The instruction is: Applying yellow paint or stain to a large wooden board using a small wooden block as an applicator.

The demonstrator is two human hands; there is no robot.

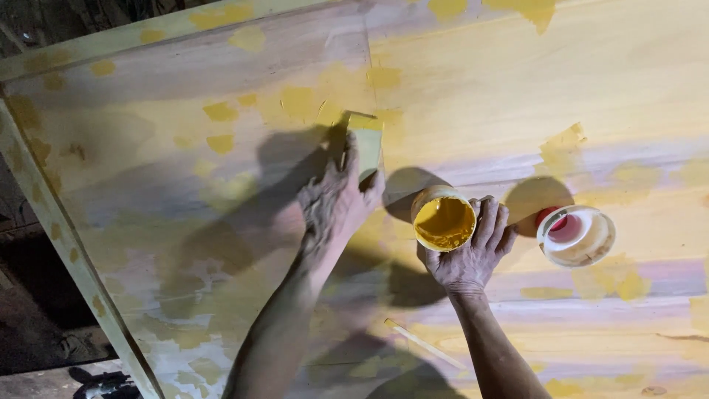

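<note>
Head view: yellow putty on plywood panel (185, 185).
Left hand (336, 199) grips flat scraper (365, 148) mid-frame; right hand (473, 251) clasps open tub (443, 219), yellow inside.

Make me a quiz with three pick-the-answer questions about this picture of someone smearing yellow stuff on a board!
1. Where is the red and white tub?
A. Right of the yellow tub
B. Left of the scraper
C. On the floor

2. What colour is the paste in the tub that the right hand holds?
A. Blue
B. Yellow
C. Black

3. What is the left hand doing?
A. Resting empty
B. Holding a hammer
C. Pressing a flat scraper on the board

Answers: 1 A, it sits on the board beyond the right hand. 2 B, the open tub shows yellow inside. 3 C, the fingers grip the scraper against the wood.
</note>
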